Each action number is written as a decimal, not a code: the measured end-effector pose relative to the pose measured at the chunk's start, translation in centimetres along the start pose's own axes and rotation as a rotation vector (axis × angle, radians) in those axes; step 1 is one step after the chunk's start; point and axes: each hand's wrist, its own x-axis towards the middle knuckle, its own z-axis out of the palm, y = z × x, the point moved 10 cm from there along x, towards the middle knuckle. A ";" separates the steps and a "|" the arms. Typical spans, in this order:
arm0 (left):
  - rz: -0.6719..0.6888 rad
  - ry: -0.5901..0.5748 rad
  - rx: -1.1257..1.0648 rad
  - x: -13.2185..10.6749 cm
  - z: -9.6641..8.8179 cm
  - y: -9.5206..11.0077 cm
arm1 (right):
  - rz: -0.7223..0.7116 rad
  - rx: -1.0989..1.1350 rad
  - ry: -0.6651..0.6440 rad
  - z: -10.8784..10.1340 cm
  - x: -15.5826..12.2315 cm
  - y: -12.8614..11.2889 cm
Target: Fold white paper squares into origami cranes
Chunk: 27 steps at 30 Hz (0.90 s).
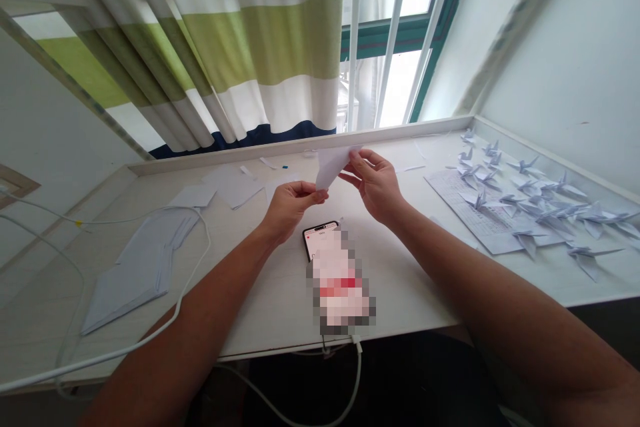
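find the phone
In the head view, the phone lies on the desk near its front edge, just below the left hand, with a white cable at its lower end.

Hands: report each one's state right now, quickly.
Left hand: closed, pinching the folded white paper at its lower end.
Right hand: closed, pinching the same paper at its upper end.
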 end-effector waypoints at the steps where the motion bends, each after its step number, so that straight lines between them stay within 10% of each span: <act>1: 0.010 0.000 0.010 0.0 0.0 0.1 | -0.005 -0.024 -0.012 0.1 0.0 -0.1; 6: 0.038 -0.013 0.007 -0.2 0.3 0.5 | 0.026 -0.110 -0.171 1.5 -0.3 0.5; 27: -0.024 -0.157 0.249 -0.5 0.8 -0.5 | 0.081 -0.029 -0.149 0.6 0.3 1.4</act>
